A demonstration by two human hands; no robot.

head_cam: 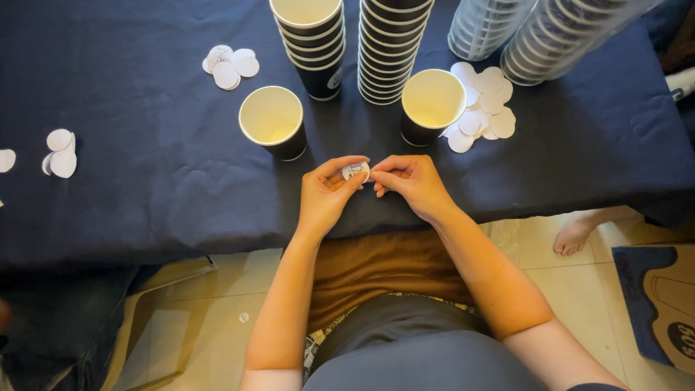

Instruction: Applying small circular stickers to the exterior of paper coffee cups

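Both hands, left hand (326, 192) and right hand (413, 181), meet over the near edge of the surface (145, 181), their fingers (346, 165) pinching one small round sticker (355, 171) between them, near two open cups (272, 119).

Even, soft indoor light from above; scene moderately bright. Dark tablecloth (145, 166) swallows light, few visible shadows on it. Cup interiors (271, 116) glow pale yellow, mild glare on far cup rims. White lid stacks (550, 36) far right slightly blown out, stretched by wide-angle distortion. Near forearms slightly soft. Near-left floor corner dim.
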